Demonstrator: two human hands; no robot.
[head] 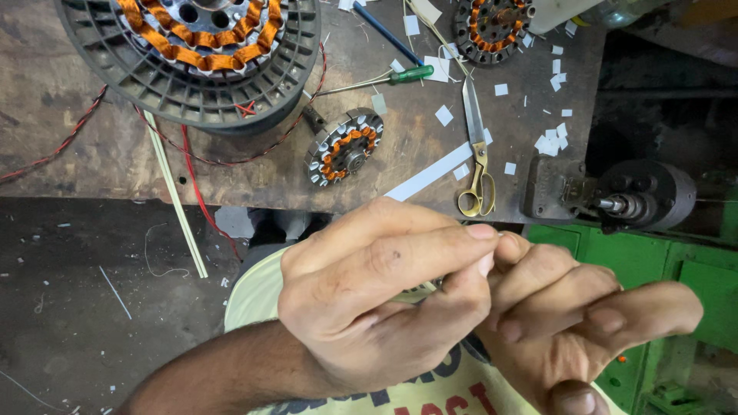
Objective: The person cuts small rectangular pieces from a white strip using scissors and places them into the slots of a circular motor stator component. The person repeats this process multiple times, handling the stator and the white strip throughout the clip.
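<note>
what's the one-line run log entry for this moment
left hand over right hand, fingertips pinched together | held item: cannot tell | bench: small stator, scissors, green screwdriver

- Hands: two, the left hand (384,296) laid over the right hand (592,330), pressed together low in the view.
- Wound stators with orange coils: three, namely a large stator (196,34) far above the left hand, a small stator (346,146) just above it, and a third stator (492,27) far above the right hand.
- Scissors (477,154): one pair, yellow-handled, above where the hands meet.
- Screwdriver (384,78): one, green-handled, beyond the small stator.
- Long white paper strip (428,173): one, just above the left hand.
- Small white paper squares (551,142): many, too scattered to count, above the right hand.
- Bench-mounted winding machine (615,196): one, above the right hand.
</note>
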